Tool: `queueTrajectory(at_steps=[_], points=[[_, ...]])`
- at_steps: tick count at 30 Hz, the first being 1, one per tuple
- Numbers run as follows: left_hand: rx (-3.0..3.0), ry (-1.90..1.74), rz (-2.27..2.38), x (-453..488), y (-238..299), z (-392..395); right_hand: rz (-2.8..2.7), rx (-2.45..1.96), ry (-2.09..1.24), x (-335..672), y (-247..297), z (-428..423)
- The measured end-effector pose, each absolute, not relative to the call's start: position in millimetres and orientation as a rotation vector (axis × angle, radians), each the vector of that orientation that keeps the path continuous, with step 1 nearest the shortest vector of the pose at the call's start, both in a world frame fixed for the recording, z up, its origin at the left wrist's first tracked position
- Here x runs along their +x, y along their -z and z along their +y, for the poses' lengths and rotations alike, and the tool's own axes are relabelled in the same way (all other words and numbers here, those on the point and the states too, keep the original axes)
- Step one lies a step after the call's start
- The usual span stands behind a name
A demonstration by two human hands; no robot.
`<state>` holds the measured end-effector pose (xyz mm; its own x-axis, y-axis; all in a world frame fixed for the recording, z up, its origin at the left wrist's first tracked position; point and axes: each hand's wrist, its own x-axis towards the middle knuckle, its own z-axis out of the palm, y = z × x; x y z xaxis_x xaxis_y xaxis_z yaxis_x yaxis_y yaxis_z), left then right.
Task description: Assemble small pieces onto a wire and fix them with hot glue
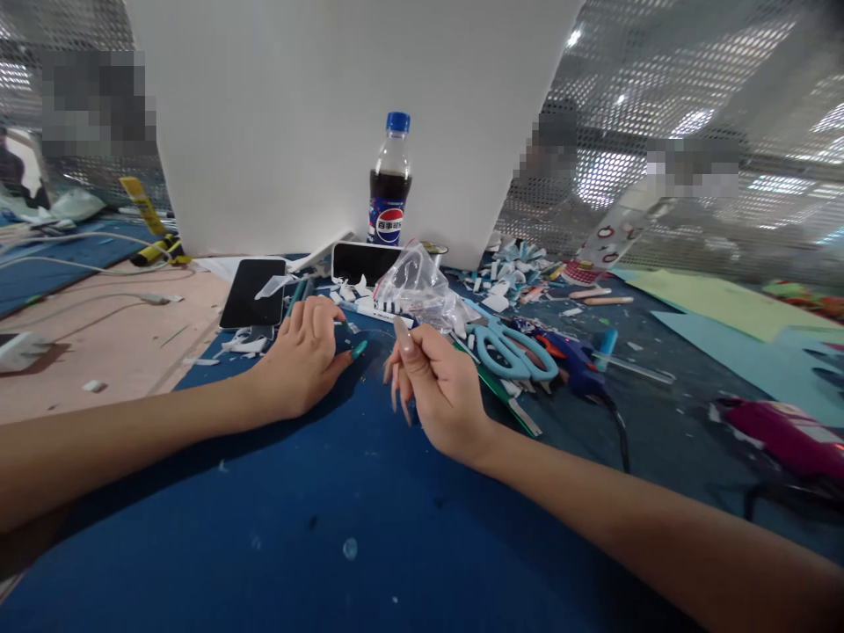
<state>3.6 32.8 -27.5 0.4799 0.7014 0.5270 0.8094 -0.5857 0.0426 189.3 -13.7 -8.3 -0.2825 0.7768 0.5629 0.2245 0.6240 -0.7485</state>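
My left hand (304, 359) is above the blue table mat (296, 536), fingers bent and the green-nailed thumb apart from the index finger. I see nothing held in it. To its right, my right hand (440, 387) has its thumb pressed against the index finger, and the other fingers hang loosely curled. Whatever the pinch holds, if anything, is too small to make out. A faint, thin clear line seems to run between the two hands. Just beyond them lie a white marker (386, 315) and a clear plastic bag (422, 290). Light blue scissors (511, 350) lie right of my right hand.
A cola bottle (390, 189) stands before a white board (277, 114). Two phones, one a black phone (254, 294), lie among paper scraps. At right are a blue glue gun (580, 365), a magenta tool (784, 435) and coloured sheets (758, 356). Cables (79, 237) cross the left side.
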Motion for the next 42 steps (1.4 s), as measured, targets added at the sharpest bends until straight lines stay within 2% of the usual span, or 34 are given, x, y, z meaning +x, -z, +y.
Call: queueTrajectory(at_steps=[4, 8, 15, 21, 42], points=[[-2.495, 0.662, -1.399, 3.2, 29.5, 32.6, -1.834, -0.787, -0.666, 188.1, 7.1, -14.5], [-2.488, 0.723, -1.454, 0.8, 30.4, 37.2, -1.836, -0.814, -0.668, 188.4, 6.2, -14.9], [-2.523, 0.774, -1.287, 0.6, 28.8, 38.2, -1.823, -0.838, -0.671, 188.5, 6.4, -14.0], [-2.510, 0.819, -1.428, 2.2, 32.3, 41.0, -1.829, -0.843, -0.680, 188.6, 7.2, -13.9], [-2.580, 0.805, -1.415, 2.8, 28.8, 40.1, -1.861, -0.844, -0.661, 187.8, 6.4, -13.7]])
